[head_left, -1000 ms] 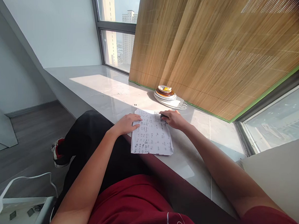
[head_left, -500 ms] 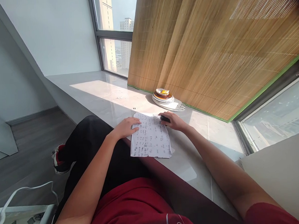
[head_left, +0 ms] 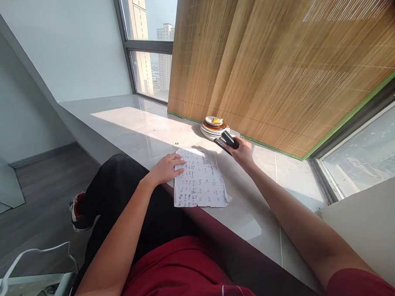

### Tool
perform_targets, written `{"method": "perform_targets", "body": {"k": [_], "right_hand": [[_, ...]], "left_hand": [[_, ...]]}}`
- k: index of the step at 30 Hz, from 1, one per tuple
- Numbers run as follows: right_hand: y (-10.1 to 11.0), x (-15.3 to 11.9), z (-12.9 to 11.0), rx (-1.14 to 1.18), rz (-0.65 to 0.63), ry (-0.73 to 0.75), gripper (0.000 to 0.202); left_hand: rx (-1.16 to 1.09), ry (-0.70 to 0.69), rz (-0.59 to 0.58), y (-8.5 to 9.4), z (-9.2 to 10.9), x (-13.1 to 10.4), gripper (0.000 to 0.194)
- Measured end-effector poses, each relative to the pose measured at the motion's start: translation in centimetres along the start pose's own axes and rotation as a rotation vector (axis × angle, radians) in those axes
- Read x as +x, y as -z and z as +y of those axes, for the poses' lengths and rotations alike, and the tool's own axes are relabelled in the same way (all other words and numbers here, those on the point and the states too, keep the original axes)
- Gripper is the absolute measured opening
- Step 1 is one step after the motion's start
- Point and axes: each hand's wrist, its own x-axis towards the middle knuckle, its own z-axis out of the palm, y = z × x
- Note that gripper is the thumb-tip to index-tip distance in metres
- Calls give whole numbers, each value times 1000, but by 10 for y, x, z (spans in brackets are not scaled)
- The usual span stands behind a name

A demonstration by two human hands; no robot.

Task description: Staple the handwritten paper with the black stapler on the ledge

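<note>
Sheets of white paper (head_left: pixel 200 182) covered in handwriting lie on the pale tiled ledge (head_left: pixel 118 125), their near edge reaching the ledge's front. My left hand (head_left: pixel 167 168) rests on the left side of the paper, fingers apart and holding nothing. Beyond the paper's upper right corner, my right hand (head_left: pixel 242 152) grips a black stapler (head_left: pixel 229 141), raised off the paper, its jaws apart and pointing left. The stapler is in front of the right part of a stack of plates (head_left: pixel 212 127).
A bamboo blind (head_left: pixel 246 67) with a green edge hangs behind the plates. Small bits are scattered on the ledge's sunlit part. A white cable (head_left: pixel 38 248) and a white-framed box (head_left: pixel 33 279) are at lower left. My bent leg is beside the ledge.
My right hand has lifted the stapler off the paper and moved it up and to the right, towards the plates. My left hand stays on the paper.
</note>
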Motion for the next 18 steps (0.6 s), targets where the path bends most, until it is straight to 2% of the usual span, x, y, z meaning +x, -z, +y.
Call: {"method": "perform_targets", "body": {"k": [4,8,11,15,18], "right_hand": [[-20,-23,-55,205,-123,85,34],[-48,-51,-81,358,-280,167,25],[-55,-58,-79,412,-368,210,30],[-50,-46,-60,499,-472,208,42],[-49,-40,-49,472,-473,181,41]], "left_hand": [[2,11,21,-1,0,1,56],[-28,71,69,-3,-1,1,64],[-34,98,61,-3,-1,0,66],[-37,92,65,-4,-2,0,65],[-53,88,68,-4,-3,0,67]]}}
